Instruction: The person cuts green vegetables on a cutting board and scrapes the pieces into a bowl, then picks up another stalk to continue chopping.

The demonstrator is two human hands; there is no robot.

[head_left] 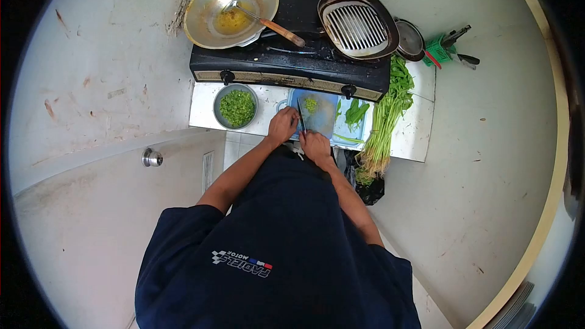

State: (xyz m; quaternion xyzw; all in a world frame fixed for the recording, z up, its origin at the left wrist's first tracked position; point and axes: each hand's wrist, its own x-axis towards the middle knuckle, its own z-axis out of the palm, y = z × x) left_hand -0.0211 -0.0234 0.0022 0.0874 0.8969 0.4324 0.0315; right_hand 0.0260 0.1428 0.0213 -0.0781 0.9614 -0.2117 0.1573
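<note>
My left hand (pixel 282 127) rests curled on the near left corner of a blue cutting board (pixel 324 123), right beside a dark knife (pixel 300 116). My right hand (pixel 315 146) grips the knife's handle at the board's near edge, with the blade pointing away from me. Whatever lies under my left fingers is hidden. A small pile of chopped greens (pixel 311 105) sits on the board past the blade. Whole green leaves (pixel 355 113) lie on the board's right side.
A steel bowl of chopped greens (pixel 236 107) stands left of the board. A long bunch of leafy stems (pixel 387 122) lies to the right. Behind is a black stove (pixel 286 64) with an oily wok and spatula (pixel 231 9) and a grill pan (pixel 358 24). A door knob (pixel 152 158) is at left.
</note>
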